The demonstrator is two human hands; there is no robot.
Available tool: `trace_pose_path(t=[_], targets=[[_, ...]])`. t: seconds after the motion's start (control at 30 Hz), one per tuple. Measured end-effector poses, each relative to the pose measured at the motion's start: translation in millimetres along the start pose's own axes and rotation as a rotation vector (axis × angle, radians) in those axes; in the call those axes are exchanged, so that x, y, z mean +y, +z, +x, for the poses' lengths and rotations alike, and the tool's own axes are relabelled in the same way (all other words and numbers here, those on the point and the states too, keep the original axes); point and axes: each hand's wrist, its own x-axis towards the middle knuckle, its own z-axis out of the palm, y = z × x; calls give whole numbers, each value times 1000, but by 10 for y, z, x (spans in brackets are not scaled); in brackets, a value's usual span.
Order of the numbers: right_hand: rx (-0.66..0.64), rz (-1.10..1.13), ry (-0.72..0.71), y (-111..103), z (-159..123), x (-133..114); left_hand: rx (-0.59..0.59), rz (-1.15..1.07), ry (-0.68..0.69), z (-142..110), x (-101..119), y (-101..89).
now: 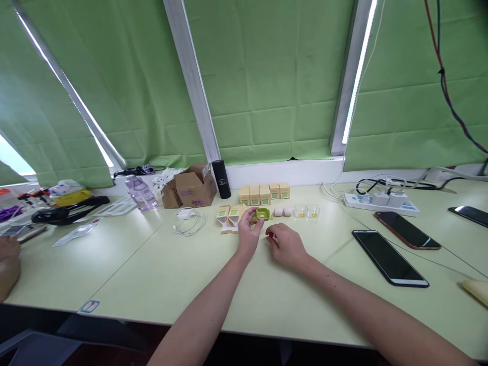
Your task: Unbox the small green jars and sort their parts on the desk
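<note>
My left hand (249,229) pinches a small green plastic holder (263,214) between thumb and fingers, just above the table. To its right, lower and apart from the holder, my right hand (284,243) has its fingers curled in; whether anything is inside them is hidden. Beyond my right hand sit two pale pink blocks (282,212) and a pair of clear plastic cups (307,212) with a yellow spot in each. Opened cardboard boxes (230,216) with green labels are beside my left hand. Several closed small boxes (260,194) form a row behind.
A brown carton (195,187), a black cylinder (221,179) and a lilac bottle (141,193) stand along the back left. A white charger cable (189,222) lies coiled. On the right are a power strip (381,202) and phones (391,258). Another person's hand (8,264) rests far left.
</note>
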Motion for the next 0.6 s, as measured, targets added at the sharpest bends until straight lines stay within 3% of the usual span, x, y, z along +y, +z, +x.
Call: trace_pose_path(t=[0.2, 0.6], targets=[[218, 271, 178, -35, 14, 171, -73, 46, 54, -53, 50, 24], [347, 431, -37, -67, 12, 149, -143, 179, 109, -196, 128, 113]])
